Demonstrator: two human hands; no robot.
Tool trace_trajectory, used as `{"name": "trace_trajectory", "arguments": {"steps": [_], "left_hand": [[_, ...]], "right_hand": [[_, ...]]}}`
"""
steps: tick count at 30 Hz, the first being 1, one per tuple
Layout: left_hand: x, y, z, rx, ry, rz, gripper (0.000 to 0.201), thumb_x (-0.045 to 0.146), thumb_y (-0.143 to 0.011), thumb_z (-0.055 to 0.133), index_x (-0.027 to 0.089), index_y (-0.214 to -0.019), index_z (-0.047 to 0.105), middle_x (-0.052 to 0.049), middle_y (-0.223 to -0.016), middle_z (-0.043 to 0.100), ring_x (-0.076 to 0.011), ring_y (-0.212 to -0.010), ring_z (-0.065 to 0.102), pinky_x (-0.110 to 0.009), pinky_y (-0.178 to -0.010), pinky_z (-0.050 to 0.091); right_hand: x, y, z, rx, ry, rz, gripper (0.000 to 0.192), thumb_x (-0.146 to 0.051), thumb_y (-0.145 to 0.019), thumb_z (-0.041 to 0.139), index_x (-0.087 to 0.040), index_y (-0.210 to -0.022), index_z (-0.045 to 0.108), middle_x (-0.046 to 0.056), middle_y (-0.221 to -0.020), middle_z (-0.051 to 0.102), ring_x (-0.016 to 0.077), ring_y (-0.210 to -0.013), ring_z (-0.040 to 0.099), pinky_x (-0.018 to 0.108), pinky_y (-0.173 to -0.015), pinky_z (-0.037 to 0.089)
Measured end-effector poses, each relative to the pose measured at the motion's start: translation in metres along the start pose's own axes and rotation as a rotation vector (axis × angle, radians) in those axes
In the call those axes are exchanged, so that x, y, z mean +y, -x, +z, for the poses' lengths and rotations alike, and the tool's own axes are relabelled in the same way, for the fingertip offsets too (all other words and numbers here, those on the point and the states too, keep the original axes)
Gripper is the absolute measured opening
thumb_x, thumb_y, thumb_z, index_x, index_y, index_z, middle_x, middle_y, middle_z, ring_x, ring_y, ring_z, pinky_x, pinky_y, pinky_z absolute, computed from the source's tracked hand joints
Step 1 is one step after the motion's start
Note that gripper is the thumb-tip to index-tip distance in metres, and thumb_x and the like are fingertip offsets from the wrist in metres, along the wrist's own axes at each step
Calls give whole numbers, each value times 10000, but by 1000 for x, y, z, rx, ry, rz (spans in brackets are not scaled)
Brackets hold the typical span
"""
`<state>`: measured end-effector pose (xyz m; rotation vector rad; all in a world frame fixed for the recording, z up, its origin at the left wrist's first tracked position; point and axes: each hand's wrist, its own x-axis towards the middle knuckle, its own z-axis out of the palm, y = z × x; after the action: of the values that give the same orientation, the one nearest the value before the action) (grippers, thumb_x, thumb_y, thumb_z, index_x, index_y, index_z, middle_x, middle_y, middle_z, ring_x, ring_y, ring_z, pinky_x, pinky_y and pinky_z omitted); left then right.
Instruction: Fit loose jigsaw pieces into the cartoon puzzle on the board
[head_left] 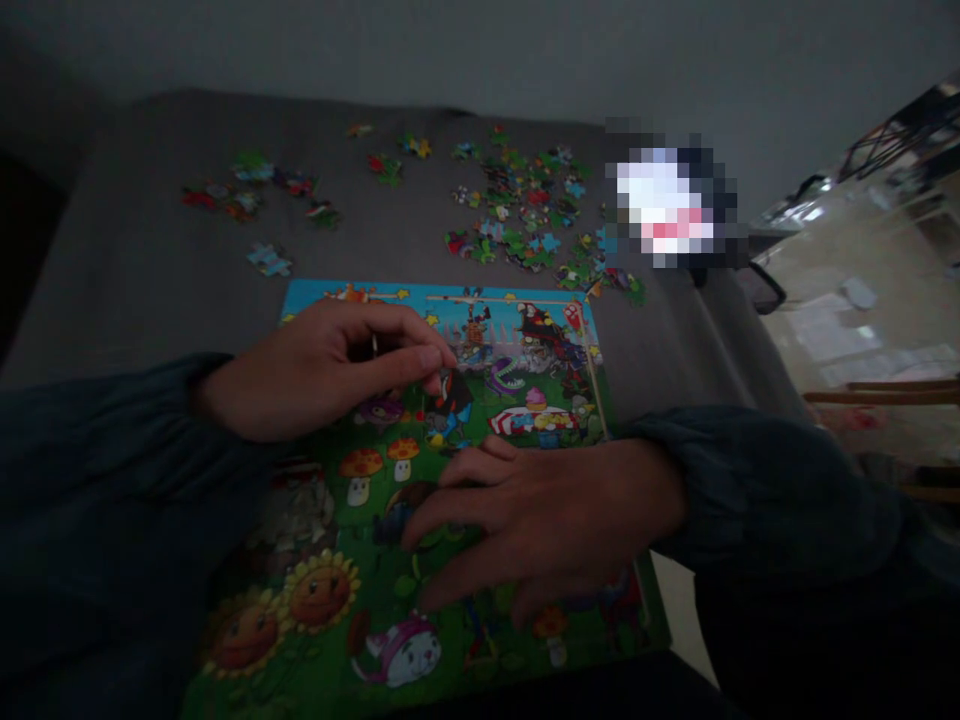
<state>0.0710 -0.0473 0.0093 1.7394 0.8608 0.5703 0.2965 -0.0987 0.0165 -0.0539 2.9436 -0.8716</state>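
A colourful cartoon puzzle board with sunflowers, mushrooms and a blue sky lies in front of me, its near end at the bottom of the view. My left hand is over its upper left part. Thumb and fingertips are pinched together above a dark figure in the picture; whatever they hold, if anything, is hidden. Lower down on the right, my right hand rests palm down over the board, fingers spread apart. Part of the picture is hidden under both hands and the left sleeve.
A grey cloth covers the table. Loose puzzle pieces lie heaped beyond the board, with a smaller group of pieces at the far left. A pixelated bright object stands at the back right. Beyond the table's right edge is a shiny floor.
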Motion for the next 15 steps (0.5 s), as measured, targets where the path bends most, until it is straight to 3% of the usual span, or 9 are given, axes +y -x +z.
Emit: {"name": "trace_trajectory", "arguments": {"steps": [8, 12, 15], "left_hand": [[-5, -6, -13, 71, -26, -30, 247, 470, -818, 660, 228, -813, 711, 3, -730, 701, -135, -646, 605, -223, -585, 466], [-10, 9, -36, 235, -34, -107, 242, 424, -823, 689, 216, -945, 706, -1, -861, 721, -142, -759, 611, -235, -665, 472], [-16, 40, -51, 419, -8, -141, 233, 373, -830, 712, 224, -1007, 691, 25, -838, 687, -108, -718, 548, -219, -637, 442]], "right_hand": [[-2, 0, -5, -25, -42, 22, 559, -356, -857, 665, -226, -1372, 493, 96, -1486, 358, 290, -1283, 318, 457, -1022, 319], [-24, 24, -21, 202, -52, 124, 631, -503, -811, 685, -194, -1335, 519, 104, -1396, 467, 246, -1277, 389, 427, -1074, 302], [-46, 64, -13, 484, 30, 358, 545, -429, -858, 660, -214, -1334, 506, 94, -1295, 560, 218, -1236, 467, 414, -1041, 365]]}}
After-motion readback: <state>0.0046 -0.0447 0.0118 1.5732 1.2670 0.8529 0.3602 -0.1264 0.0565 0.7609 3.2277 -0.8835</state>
